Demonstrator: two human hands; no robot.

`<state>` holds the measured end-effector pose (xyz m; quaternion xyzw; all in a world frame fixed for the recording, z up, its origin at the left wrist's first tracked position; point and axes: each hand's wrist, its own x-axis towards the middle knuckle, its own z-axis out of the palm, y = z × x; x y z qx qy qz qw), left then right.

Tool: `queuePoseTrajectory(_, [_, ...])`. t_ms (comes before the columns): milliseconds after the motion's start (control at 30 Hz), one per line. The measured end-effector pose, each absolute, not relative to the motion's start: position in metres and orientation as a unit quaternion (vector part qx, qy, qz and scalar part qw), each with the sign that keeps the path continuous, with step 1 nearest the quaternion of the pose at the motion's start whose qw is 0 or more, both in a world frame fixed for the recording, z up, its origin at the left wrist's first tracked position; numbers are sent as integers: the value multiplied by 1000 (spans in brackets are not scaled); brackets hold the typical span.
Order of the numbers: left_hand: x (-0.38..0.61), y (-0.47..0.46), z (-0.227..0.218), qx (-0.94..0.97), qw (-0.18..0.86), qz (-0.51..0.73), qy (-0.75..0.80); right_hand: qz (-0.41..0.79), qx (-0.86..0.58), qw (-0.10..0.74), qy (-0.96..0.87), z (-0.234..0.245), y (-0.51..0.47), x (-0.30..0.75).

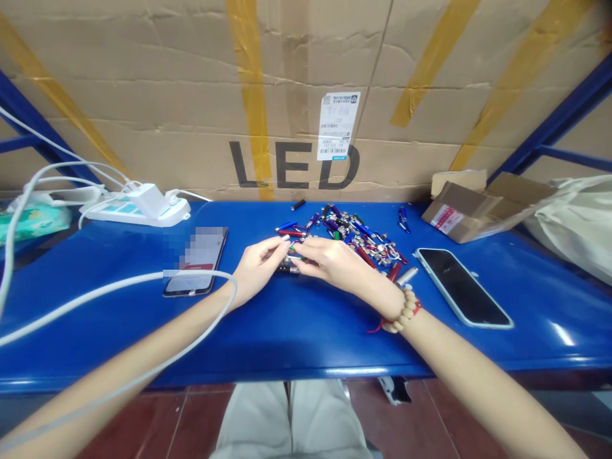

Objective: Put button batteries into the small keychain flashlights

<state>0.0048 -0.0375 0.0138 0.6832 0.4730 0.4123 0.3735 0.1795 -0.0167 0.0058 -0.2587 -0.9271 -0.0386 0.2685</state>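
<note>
Pinching half-hid cyl. [285, 238], prob. metal

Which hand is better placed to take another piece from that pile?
Probably the right hand: it is nearer the pile, while the left hand is farther left, pinching a small silvery piece. Whether the right also holds something is unclear.

Blue surface [296, 341] with small tubes [365, 229] in blue, red, purple, green, black and silver. Brown cardboard [167, 95] bears mustard-yellow tape [251, 89] and black lettering [281, 164]. A black-screened phone [466, 287] has a pale aqua case [440, 291]; bracelet beads [406, 311] are tan, floor tiles [138, 421] dark red.
</note>
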Motion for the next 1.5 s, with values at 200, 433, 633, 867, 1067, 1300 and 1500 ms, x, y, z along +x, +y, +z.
queuePoseTrajectory(200, [3, -37, 11, 699, 363, 400, 468, -43, -260, 290, -920, 2, -18, 175])
queuePoseTrajectory(433, [0, -38, 10, 729, 282, 363, 507, -33, -281, 317, -905, 8, -18, 178])
queuePoseTrajectory(633, [0, -34, 6, 699, 328, 408, 488, 75, -282, 359, -886, 7, -11, 181])
queuePoseTrajectory(867, [2, -33, 5, 651, 410, 436, 466, 120, -286, 390, -867, 11, -14, 177])
queuePoseTrajectory(1067, [0, -31, 7, 608, 487, 444, 442, 160, -280, 393, -861, 9, -14, 177])
queuePoseTrajectory(1300, [-1, -32, 11, 594, 531, 411, 444, 227, -303, 390, -839, 13, -16, 178])
queuePoseTrajectory(1500, [-1, -31, 9, 594, 519, 434, 435, 202, -309, 395, -841, 19, -15, 183])
